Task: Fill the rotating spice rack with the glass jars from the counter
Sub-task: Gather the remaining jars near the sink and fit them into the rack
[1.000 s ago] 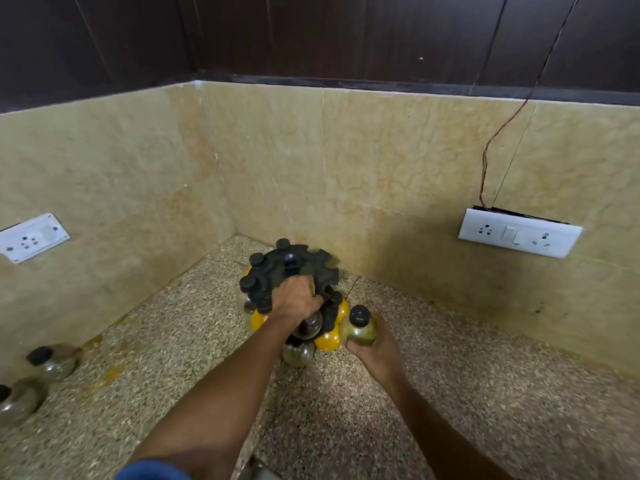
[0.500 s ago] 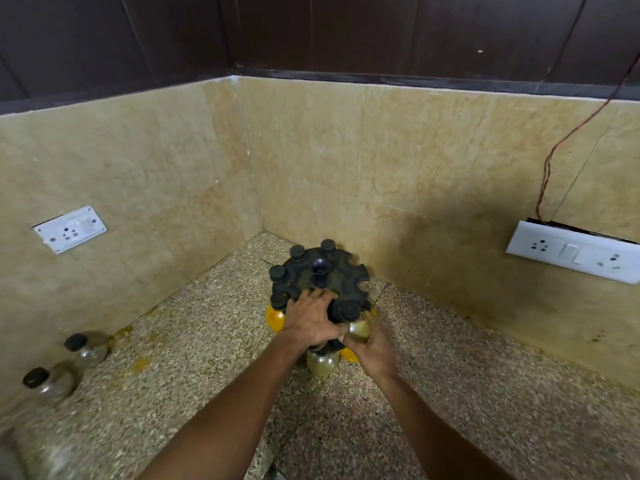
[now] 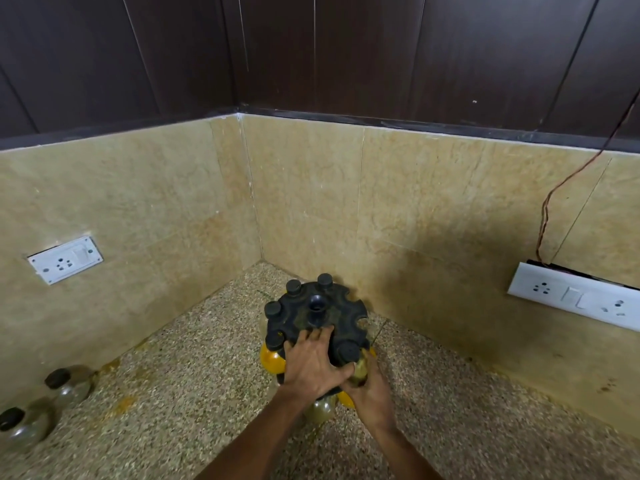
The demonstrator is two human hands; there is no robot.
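Tabletop (image 3: 194, 403): speckled stone surface in a tiled corner, carrying every item below.

Rotating spice rack (image 3: 317, 317): black notched disc with a centre post, standing in the corner directly beyond both hands. Black caps fill the slots along its left and far edge; open notches show on the side to the right of the grips. Amber and yellow jar bodies hang below the disc.

Left hand (image 3: 311, 367): grip spread flat, fingers extended over the near edge of the disc, pressing on it and holding nothing. Judged to be steadying the rack against turning.

Right hand (image 3: 372, 393): grip curled round the glass jar (image 3: 360, 370), touching the left hand's thumb side, at the near-right rim of the rack. The jar's black cap sits at rim level, so its neck looks to be entering or already in a slot; which, cannot be told.

Step in hand, as a judgement: seating this jar. Next move calls for pushing the neck fully home, loosening the right grip, then turning the disc to bring an open notch round.

Two loose jars (image 3: 48, 407): dark-capped, lying far to the left of the grips against the left wall, well apart from the rack; not yet loaded.

Switch plates: one wall socket (image 3: 65, 259) to the left, a longer socket panel (image 3: 575, 297) to the right with a wire (image 3: 554, 202) rising from it.

Obstructions: the left hand covers part of the rim beside the slot; the walls crowd the rack's far side.
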